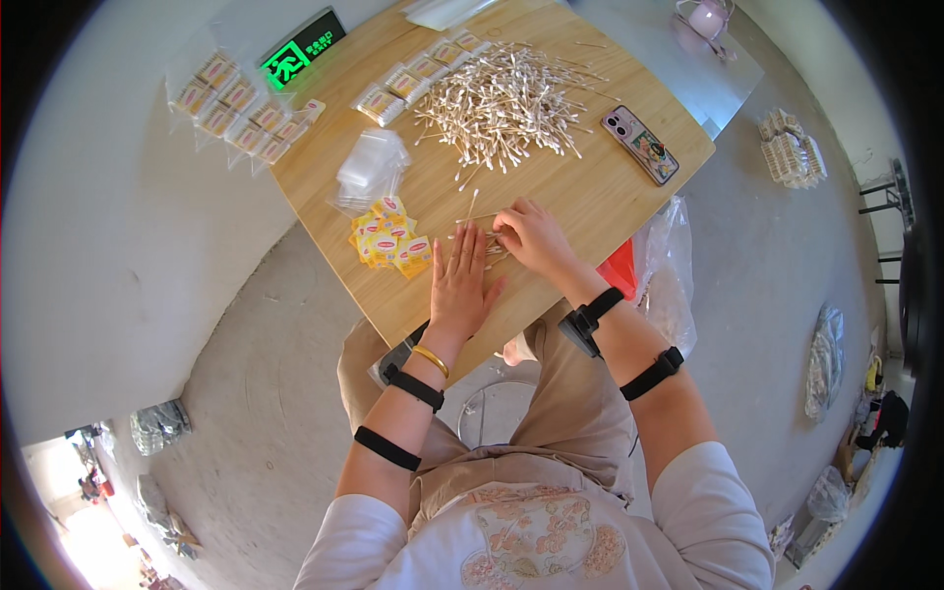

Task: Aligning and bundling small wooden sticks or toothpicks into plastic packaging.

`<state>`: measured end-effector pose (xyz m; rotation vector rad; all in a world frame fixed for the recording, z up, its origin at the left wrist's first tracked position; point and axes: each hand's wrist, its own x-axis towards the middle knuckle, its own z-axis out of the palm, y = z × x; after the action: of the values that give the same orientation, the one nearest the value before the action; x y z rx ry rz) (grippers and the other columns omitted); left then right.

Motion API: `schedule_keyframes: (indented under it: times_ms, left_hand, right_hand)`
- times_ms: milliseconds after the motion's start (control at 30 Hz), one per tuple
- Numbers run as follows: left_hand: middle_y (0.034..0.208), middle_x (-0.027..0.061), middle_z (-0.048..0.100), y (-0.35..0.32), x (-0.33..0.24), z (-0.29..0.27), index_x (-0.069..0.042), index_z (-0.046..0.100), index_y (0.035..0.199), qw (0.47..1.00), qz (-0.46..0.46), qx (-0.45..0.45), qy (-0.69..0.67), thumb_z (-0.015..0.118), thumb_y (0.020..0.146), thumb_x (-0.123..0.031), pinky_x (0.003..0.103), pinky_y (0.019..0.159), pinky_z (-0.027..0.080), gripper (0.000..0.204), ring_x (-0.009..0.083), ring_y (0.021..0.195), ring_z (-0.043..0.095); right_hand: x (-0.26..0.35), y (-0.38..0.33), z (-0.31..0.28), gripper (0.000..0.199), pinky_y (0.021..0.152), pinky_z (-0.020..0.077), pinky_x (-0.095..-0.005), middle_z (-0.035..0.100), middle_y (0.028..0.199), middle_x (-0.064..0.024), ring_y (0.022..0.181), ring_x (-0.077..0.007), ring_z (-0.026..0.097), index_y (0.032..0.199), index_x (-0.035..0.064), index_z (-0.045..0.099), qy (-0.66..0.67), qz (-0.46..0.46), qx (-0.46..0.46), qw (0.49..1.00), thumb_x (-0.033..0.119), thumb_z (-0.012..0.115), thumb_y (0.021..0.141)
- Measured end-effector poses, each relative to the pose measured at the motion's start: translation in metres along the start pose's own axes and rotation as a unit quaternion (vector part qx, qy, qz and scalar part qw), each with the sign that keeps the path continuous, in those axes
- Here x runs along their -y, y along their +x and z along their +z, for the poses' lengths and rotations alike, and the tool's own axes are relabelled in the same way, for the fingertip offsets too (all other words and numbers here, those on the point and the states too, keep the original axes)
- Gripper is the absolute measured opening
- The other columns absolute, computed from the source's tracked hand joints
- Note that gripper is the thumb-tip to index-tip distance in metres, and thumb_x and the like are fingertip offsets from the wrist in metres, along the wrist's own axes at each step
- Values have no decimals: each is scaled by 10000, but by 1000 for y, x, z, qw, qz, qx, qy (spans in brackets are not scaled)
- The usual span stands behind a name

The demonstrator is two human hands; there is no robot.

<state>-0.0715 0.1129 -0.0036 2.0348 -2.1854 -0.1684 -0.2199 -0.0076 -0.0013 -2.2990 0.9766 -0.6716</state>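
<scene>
My left hand [462,280] lies flat, fingers spread, on the wooden table [600,192] over a few cotton swabs [492,246]. Just to its right, my right hand [531,236] bends over the same small bunch, its fingertips pinching at the swabs. A large loose pile of cotton swabs [506,98] lies farther back on the table. A cluster of small yellow packets [390,236] sits to the left of my left hand. A stack of clear plastic bags [369,167] lies behind the packets.
Filled clear packets [418,69] line the table's far left edge, and more packets [241,108] lie on the grey surface beside it. A phone [641,145] rests at the table's right. A plastic bag [669,265] hangs off the right edge. A green lit sign [300,51] lies at the back.
</scene>
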Motion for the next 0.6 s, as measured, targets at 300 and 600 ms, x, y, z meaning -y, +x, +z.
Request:
schedule_keyframes:
  times_ms: [300, 600]
  left_hand:
    - [1646, 126, 184, -4, 1, -1, -13, 169, 1570, 1000, -7, -3, -3, 440, 990, -513, 513, 1232, 14, 812, 260, 1532, 135]
    - [1635, 165, 191, -7, -6, -3, 22, 168, 1558, 999, -23, -17, -39, 478, 986, -466, 508, 1235, 32, 814, 291, 1525, 152]
  right_hand:
    - [2, -7, -12, 65, 807, 462, -419, 582, 913, -81, 938, -310, 571, 877, 95, 618, 23, -3, 0, 1000, 84, 667, 837]
    - [-7, -18, -42, 57, 804, 471, -416, 591, 905, -88, 937, -314, 571, 851, 75, 615, 7, 21, -45, 999, 70, 667, 830]
